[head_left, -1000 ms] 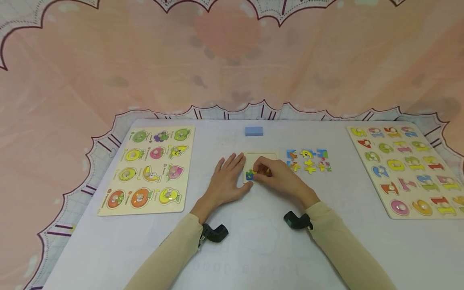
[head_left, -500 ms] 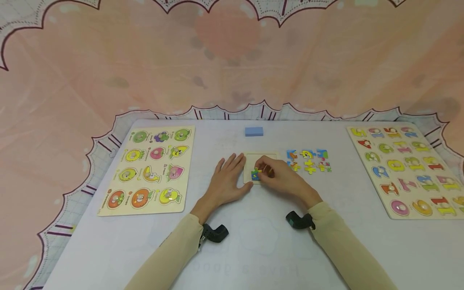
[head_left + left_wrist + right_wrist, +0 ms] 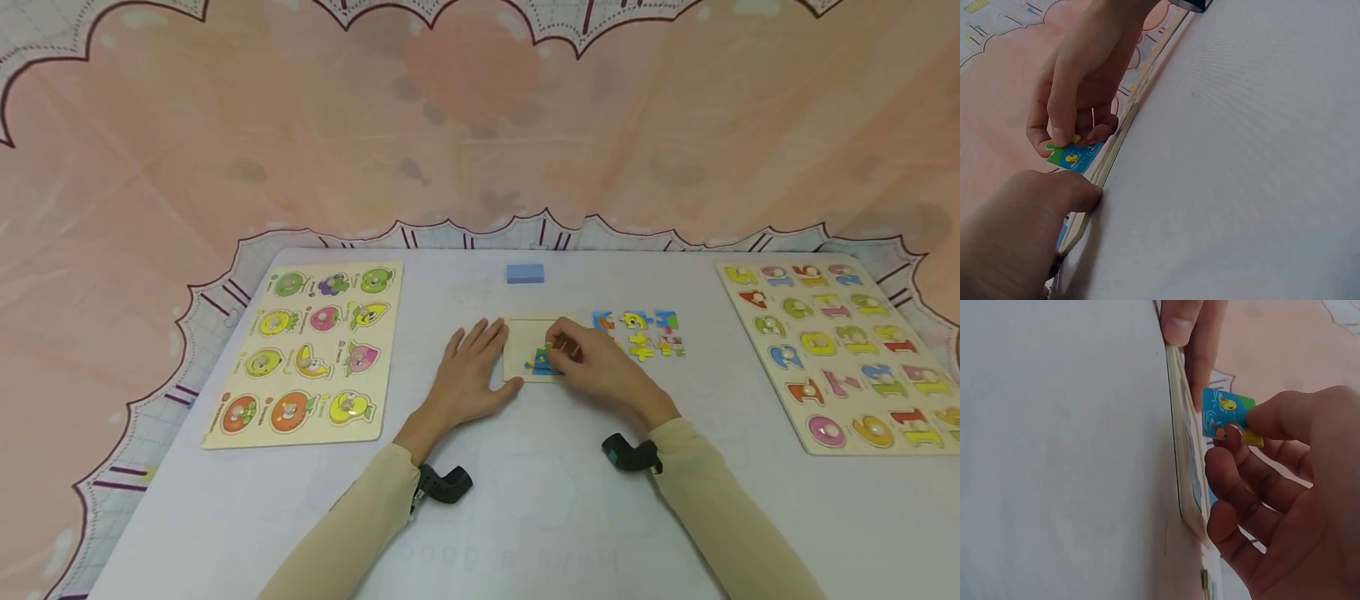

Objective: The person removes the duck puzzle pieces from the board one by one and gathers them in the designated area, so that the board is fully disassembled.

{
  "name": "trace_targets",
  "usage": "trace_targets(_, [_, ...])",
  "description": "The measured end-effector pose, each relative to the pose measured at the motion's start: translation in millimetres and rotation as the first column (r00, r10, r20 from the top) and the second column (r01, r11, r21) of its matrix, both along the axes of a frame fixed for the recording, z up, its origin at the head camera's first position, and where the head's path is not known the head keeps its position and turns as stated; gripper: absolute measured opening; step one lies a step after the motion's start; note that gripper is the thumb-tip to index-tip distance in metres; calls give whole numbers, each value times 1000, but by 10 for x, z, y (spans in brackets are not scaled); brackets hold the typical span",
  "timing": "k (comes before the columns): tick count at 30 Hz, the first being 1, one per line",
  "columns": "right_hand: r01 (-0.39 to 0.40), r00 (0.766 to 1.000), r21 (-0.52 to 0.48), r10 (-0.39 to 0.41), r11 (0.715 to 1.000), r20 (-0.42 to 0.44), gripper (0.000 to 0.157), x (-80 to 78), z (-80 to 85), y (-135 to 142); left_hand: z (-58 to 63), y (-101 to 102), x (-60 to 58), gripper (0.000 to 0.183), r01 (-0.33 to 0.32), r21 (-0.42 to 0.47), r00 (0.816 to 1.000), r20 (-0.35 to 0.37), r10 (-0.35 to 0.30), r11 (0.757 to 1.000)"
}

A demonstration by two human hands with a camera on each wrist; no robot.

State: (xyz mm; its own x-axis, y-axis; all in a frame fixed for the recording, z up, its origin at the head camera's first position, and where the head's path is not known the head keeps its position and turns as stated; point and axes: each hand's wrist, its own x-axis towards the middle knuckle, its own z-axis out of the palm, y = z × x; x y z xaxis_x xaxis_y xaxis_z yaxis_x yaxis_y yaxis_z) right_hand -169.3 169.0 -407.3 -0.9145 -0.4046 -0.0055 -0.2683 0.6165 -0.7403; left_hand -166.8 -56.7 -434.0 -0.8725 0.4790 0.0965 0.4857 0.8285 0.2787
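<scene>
A small wooden puzzle tray [image 3: 519,335] lies in the middle of the white table. My right hand [image 3: 603,367] pinches a jigsaw piece [image 3: 1219,412] between thumb and fingers, tilted just over the tray. It is blue with a green and yellow corner and a small yellow duck; the same piece [image 3: 1074,156] shows in the left wrist view. My left hand [image 3: 472,375] rests flat with spread fingers at the tray's left side, its thumb [image 3: 1082,190] touching the tray's edge. Part of the tray is hidden behind the right hand.
Several loose jigsaw pieces [image 3: 637,321] lie right of the tray, partly behind the right hand. A fruit puzzle board [image 3: 300,383] is at the left, a number puzzle board [image 3: 832,333] at the right. Behind the tray sits a blue block [image 3: 525,273].
My right hand has shifted right across the tray, carrying the jigsaw piece from the near-left corner toward the near-right part. My left hand has stayed in place.
</scene>
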Motion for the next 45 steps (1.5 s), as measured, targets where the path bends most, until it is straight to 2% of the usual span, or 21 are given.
trace_targets(5, [28,999,5,-28,1000,30,7,-4,0,61,-1,-4,3,79,-6,4,1000,5,6,1000])
trace_targets(14, [25,999,42,-24,999,-37,10,-32,-4,173,9,-4,10,80,-11,-1,1000,11,11,1000])
trace_targets(23, [49,999,29,-49,998,7,9,-31,29,298,6,2,11,79,-5,2,1000,1,5,1000])
trace_targets(45, [24,998,59,-27,998,54,9,-47,27,533,0,1,8,79,-4,-3,1000,11,4,1000])
